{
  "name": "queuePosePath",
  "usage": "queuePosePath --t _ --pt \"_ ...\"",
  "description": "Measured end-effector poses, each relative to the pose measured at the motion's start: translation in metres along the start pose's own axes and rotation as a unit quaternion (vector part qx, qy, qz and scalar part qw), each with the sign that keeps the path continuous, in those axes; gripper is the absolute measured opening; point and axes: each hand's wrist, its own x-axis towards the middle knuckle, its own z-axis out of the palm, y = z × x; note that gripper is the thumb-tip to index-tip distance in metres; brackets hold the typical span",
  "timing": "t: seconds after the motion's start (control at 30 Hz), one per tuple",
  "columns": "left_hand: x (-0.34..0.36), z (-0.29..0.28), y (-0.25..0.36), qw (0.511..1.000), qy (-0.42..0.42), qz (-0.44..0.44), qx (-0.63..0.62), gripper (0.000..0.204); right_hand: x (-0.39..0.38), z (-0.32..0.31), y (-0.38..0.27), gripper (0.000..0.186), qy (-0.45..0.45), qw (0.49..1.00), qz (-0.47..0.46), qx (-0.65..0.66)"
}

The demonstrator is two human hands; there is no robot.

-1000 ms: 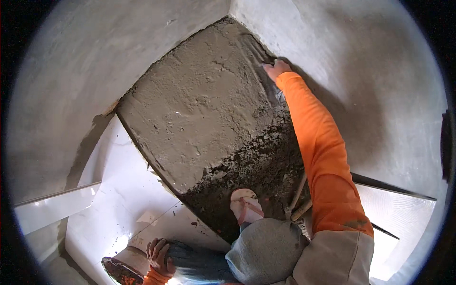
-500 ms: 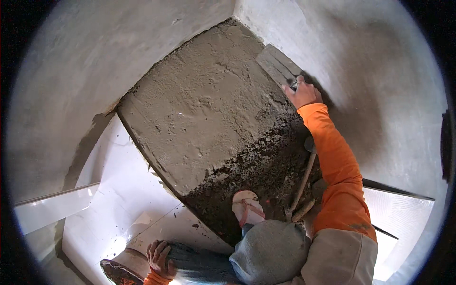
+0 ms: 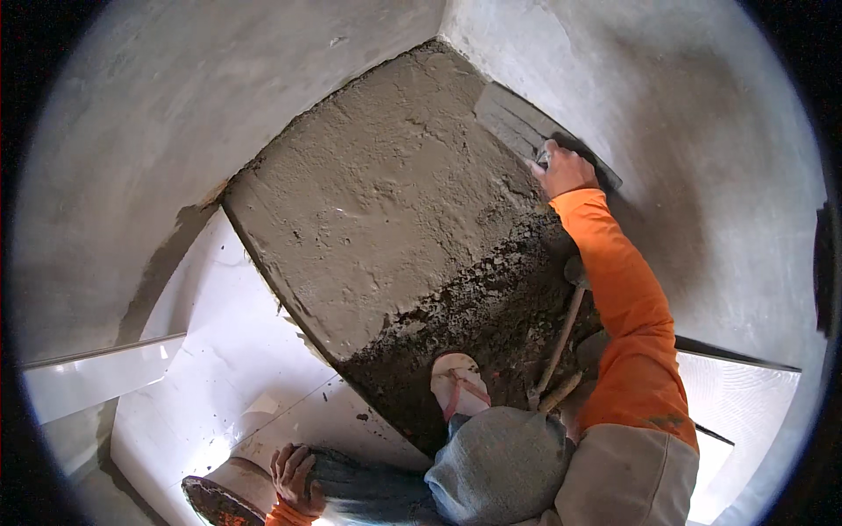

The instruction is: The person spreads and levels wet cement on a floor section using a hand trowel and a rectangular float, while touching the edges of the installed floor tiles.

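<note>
My right hand is closed around the handle of a flat rectangular plastering trowel. Its long grey blade lies along the foot of the right wall, at the edge of the wet mortar bed. The mortar is smooth but pitted toward the far corner and breaks into dark, crumbly material nearer my foot. At the lower left, my left hand rests on my trousered leg, fingers spread and slightly bent, holding nothing.
A wooden-handled hammer lies beneath my right forearm. My sandalled foot stands on the dark, loose part. White tiles border the mortar on the left. Plastered walls meet at the far corner, and pale panels stand at lower right.
The trowel blade has tilted, so more of its wall-side edge and its near end show beyond my right hand. The view has shifted slightly. My left hand stays on the leg.
</note>
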Motion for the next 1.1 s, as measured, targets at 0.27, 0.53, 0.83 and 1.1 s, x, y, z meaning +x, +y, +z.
queuePosePath --t 0.27,0.53,0.83,1.1 --pt "0.002 -0.001 0.001 1.000 -0.001 -0.010 -0.008 0.036 0.010 0.012 -0.002 0.051 0.040 0.999 0.023 0.011" --pt "-0.017 0.009 -0.018 1.000 0.001 -0.015 -0.009 0.038 -0.017 -0.002 0.012 0.056 -0.078 0.985 -0.084 0.131" --pt "-0.017 0.003 -0.017 0.999 -0.011 -0.036 -0.009 0.040 -0.033 0.008 -0.002 0.062 -0.010 0.990 -0.077 0.117" --pt "-0.010 0.004 -0.015 0.999 -0.014 -0.033 -0.015 0.039 -0.076 0.023 -0.025 0.047 -0.048 0.965 -0.209 0.152"
